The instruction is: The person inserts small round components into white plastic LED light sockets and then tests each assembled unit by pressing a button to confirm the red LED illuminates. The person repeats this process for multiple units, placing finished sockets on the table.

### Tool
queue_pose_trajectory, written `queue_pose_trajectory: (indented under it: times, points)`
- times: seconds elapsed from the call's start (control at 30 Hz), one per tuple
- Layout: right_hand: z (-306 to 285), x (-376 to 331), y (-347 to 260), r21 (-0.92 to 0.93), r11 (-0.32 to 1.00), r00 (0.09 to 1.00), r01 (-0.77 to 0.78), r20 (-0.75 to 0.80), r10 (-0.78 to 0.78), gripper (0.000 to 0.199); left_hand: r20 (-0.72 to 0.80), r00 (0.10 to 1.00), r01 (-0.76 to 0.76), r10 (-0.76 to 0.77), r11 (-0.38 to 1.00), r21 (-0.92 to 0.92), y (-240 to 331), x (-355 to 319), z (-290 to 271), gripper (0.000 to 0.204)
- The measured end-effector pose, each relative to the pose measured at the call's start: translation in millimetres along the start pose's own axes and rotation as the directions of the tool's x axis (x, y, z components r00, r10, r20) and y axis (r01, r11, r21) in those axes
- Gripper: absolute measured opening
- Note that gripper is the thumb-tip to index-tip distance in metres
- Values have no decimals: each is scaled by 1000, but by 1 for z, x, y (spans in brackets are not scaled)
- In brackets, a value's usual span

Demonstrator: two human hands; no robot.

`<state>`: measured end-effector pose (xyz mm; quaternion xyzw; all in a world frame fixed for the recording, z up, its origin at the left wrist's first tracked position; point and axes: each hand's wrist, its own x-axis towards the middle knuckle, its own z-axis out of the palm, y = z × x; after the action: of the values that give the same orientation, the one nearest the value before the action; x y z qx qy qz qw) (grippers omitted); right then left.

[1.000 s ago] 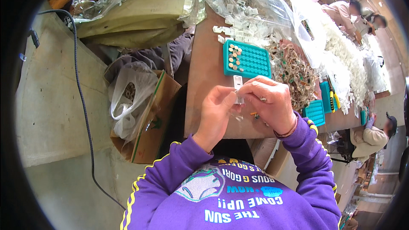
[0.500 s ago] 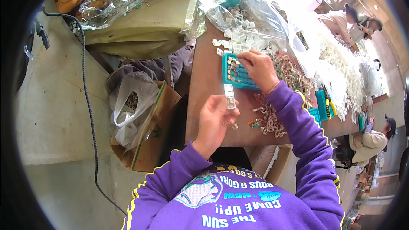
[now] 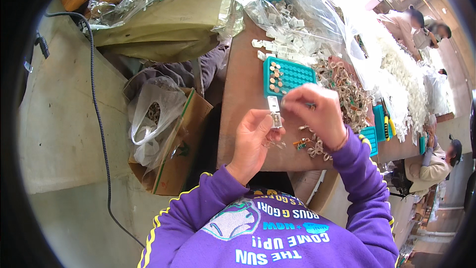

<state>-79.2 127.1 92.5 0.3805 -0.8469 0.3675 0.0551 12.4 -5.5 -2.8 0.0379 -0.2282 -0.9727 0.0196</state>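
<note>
My left hand (image 3: 252,144) pinches a small clear-and-white plastic case (image 3: 273,105), lid raised, over the table's near part. Thin wire hangs below those fingers. My right hand (image 3: 321,114) is just right of the case, thumb and fingertips pressed together. Whatever they hold, if anything, is too small to make out. Just beyond both hands lies a teal tray (image 3: 303,73) with rows of small pockets. Several small round metal discs (image 3: 275,75) sit in its left part.
White plastic cases (image 3: 290,47) lie heaped behind the tray, partly under clear plastic sheeting (image 3: 317,5). Coiled wire pieces (image 3: 349,97) pile up to the right, near yellow-black pliers (image 3: 390,125). A cardboard box (image 3: 173,156) stands left of the table (image 3: 238,99). Other people (image 3: 430,164) sit farther right.
My right hand has left the tray and come back toward me, beside the case. The left hand with the case has shifted slightly right; the view has moved a little too.
</note>
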Motion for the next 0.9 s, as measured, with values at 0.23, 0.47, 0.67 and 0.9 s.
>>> queue_pose_trajectory:
  times: [0.23, 0.47, 0.67, 0.9]
  points:
    - [8, -22, -13, -15, 998, 998, 66, 7, -66, 7, -7, 1000, -16, 17, 991, 135, -1, 0, 2, 12]
    - [2, -28, -13, -99, 993, 993, 71, 103, -61, 15, -11, 1000, 11, -9, 986, 167, -1, -2, 2, 11]
    - [23, -48, -16, -180, 958, 969, 223, -70, -239, 33, 51, 999, 0, -2, 999, 43, -1, 1, -5, 13]
    - [6, -44, -17, 473, 788, 901, -395, 31, 433, 29, 128, 984, 119, -122, 992, 31, 4, -4, -4, 18]
